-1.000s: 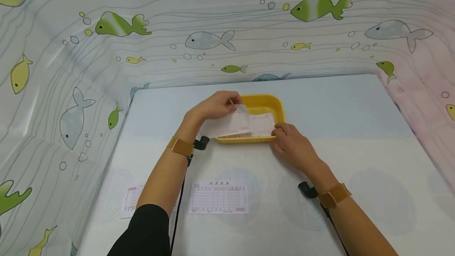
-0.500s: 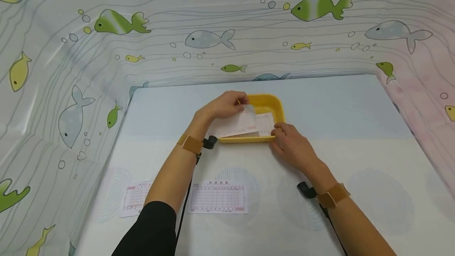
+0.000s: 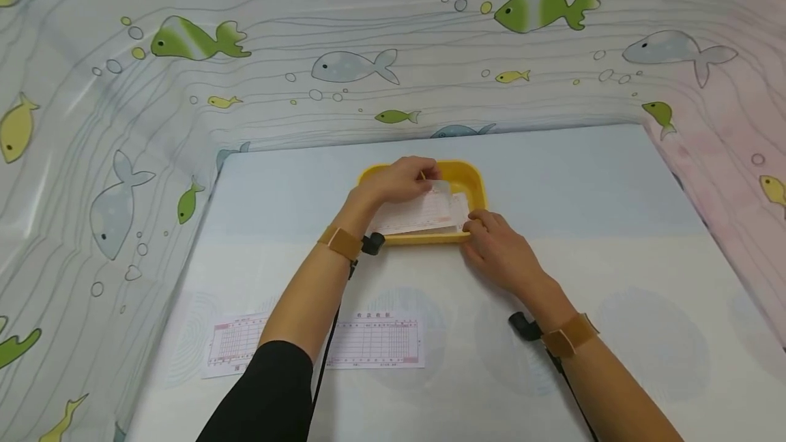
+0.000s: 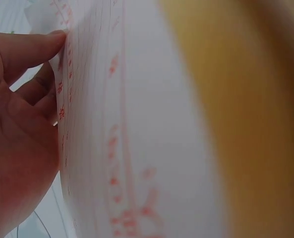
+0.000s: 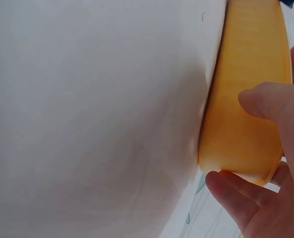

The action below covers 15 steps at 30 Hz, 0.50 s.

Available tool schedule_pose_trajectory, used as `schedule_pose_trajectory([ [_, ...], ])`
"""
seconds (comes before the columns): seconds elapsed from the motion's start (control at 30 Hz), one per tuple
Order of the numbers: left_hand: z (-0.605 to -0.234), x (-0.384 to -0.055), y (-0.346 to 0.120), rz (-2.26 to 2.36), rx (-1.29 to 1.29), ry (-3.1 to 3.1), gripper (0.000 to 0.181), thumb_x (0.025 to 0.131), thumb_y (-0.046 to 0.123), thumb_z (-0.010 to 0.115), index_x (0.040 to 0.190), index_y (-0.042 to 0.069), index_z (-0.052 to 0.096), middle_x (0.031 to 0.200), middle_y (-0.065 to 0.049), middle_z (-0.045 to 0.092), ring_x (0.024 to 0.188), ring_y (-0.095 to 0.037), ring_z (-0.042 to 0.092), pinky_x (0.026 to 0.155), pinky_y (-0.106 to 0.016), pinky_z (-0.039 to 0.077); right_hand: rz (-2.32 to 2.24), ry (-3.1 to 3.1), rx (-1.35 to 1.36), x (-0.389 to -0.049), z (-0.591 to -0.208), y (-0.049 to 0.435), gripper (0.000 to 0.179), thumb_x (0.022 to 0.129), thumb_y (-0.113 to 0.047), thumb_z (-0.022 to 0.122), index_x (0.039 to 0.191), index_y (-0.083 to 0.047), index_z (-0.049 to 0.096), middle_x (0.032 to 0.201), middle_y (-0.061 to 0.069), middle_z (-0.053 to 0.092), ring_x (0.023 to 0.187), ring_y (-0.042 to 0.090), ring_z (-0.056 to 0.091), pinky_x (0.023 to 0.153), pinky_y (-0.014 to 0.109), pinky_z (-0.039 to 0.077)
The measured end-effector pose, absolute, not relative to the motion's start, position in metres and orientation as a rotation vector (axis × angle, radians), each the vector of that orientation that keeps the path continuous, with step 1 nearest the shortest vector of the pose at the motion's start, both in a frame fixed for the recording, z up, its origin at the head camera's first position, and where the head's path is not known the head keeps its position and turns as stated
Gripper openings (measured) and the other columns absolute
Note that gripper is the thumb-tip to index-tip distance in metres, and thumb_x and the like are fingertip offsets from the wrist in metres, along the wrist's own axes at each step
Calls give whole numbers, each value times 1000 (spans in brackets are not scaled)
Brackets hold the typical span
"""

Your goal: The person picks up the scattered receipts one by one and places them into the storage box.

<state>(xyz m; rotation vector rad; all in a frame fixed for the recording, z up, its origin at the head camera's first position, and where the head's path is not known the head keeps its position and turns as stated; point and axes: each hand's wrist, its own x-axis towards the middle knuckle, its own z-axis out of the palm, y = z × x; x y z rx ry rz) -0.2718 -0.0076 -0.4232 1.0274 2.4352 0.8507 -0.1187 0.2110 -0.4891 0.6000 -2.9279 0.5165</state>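
Note:
My left hand (image 3: 402, 181) pinches the top edge of a white receipt slip (image 3: 414, 213) with red print, between thumb and fingers. The slip slants over the yellow tray (image 3: 473, 183); in the left wrist view the printed paper (image 4: 147, 124) fills the middle, with the tray blurred at right. More paper (image 3: 459, 209) lies in the tray, partly hidden beneath the held slip. My right hand (image 3: 500, 251) grips the tray's near right corner. In the right wrist view the thumb (image 5: 265, 101) presses the tray's outer wall (image 5: 241, 134) and the other fingers reach around the corner.
Two printed receipt slips lie on the white table (image 3: 589, 278) nearer to me: a middle slip (image 3: 381, 343) and a left slip (image 3: 233, 343), both partly covered by my left arm. A fish-patterned curtain (image 3: 344, 19) borders the table at the back and sides.
My left hand has moved right with the slip, which now covers more of the paper in the tray. The right hand keeps its hold on the tray corner.

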Motion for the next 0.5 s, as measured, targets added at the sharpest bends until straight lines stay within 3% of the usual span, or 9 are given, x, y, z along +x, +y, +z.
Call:
schedule_pose_trajectory([
  [0.5,-436,-270,10,825,1010,2444,24,95,2,52,112,17,61,107,6,59,98,-10,51,90,-23,42,534,-2914,609,-119,-489,211,26,92,-25,62,114,-11,58,128,5,46,121,24,41,89,43,49],
])
